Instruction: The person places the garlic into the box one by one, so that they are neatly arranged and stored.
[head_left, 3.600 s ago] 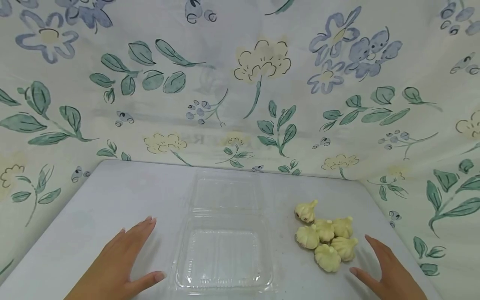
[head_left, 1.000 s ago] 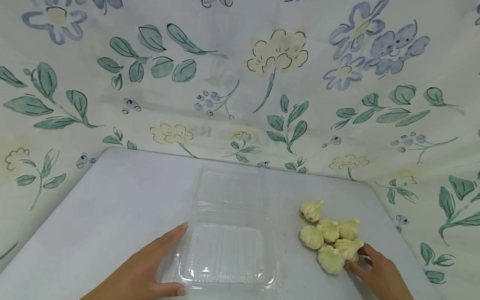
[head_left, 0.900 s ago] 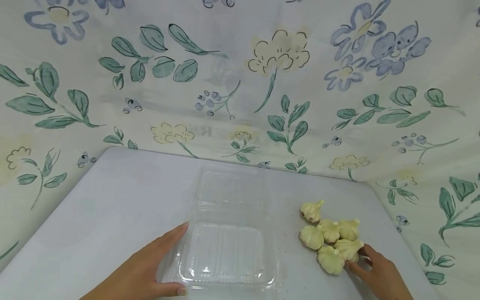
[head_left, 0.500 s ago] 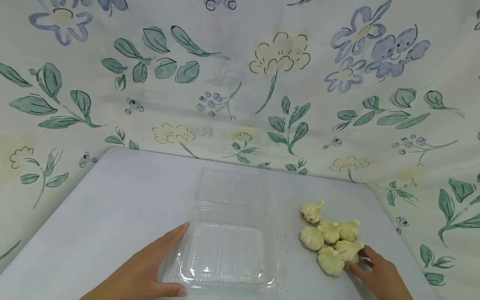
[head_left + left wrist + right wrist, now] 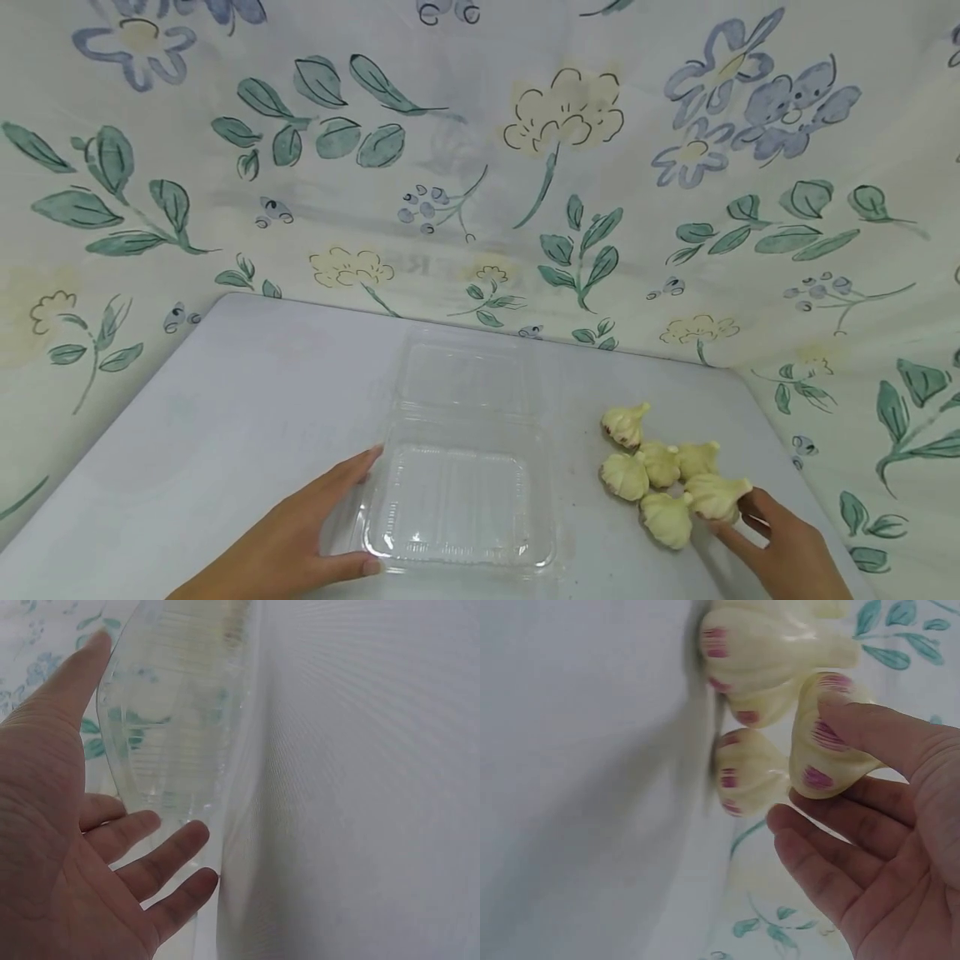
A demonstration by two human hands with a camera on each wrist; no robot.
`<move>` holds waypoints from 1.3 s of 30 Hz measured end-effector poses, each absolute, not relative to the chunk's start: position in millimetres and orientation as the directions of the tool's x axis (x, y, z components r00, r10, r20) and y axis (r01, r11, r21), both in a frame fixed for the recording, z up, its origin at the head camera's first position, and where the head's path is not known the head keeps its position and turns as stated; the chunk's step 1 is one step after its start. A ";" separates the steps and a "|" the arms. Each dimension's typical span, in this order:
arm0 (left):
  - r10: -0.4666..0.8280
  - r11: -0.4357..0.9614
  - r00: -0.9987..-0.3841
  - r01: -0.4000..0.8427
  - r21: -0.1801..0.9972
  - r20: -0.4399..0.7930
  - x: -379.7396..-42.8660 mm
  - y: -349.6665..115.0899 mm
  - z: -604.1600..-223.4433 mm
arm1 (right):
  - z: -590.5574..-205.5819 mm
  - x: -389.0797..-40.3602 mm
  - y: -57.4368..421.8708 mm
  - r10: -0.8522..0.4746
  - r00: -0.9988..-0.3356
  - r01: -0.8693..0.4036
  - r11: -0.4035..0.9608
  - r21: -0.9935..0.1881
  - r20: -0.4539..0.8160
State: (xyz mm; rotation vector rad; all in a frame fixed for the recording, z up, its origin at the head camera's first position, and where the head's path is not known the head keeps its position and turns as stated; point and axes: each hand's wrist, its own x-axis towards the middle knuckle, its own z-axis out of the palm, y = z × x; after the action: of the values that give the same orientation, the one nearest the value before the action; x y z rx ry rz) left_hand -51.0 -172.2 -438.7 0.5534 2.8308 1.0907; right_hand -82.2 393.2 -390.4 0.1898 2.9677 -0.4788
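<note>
A pale yellow garlic bulb (image 5: 716, 498) is pinched between thumb and fingers of my right hand (image 5: 787, 546). In the right wrist view that garlic bulb (image 5: 829, 739) shows purple streaks and is raised off the table beside the others. Several more garlic bulbs (image 5: 624, 477) lie in a cluster just left of it. A clear plastic clamshell box (image 5: 450, 508) lies open in the middle, its lid (image 5: 461, 375) folded back toward the wall. My left hand (image 5: 292, 533) is at the box's left edge, thumb and fingers spread; in the left wrist view its fingertips (image 5: 196, 831) overlap the box side.
The white table (image 5: 247, 400) reaches back to a cloth (image 5: 450, 167) printed with flowers and leaves, which hangs behind it and along both sides. The table's right edge runs close past the garlic.
My right hand has come in from the right, taken hold of the nearest garlic bulb and now shifts it slightly right and up. My left hand has moved right to the box.
</note>
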 end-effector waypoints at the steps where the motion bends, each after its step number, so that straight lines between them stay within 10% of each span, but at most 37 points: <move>1: 0.348 0.685 -0.934 0.309 0.660 0.076 -51.1 -172.0 -438.7 | -387.9 -81.3 392.5 0.104 -0.985 0.142 0.940 -0.310 -0.137; 11: 0.344 0.679 -0.936 0.304 0.668 0.076 -50.4 -170.8 -437.6 | -367.8 -78.7 378.4 0.099 -0.988 0.133 0.941 -0.311 -0.121; 39: 0.375 0.687 -0.916 0.378 0.620 0.143 -51.3 -172.1 -437.7 | -336.4 -77.9 270.4 -0.205 -0.908 -0.393 0.720 -0.572 0.366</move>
State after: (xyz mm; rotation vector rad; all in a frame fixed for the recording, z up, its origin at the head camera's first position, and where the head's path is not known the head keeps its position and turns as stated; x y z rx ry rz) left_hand -51.3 -172.1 -437.7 0.6449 2.8897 1.0642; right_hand -77.9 270.4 -336.4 -0.5628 3.1688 -1.1631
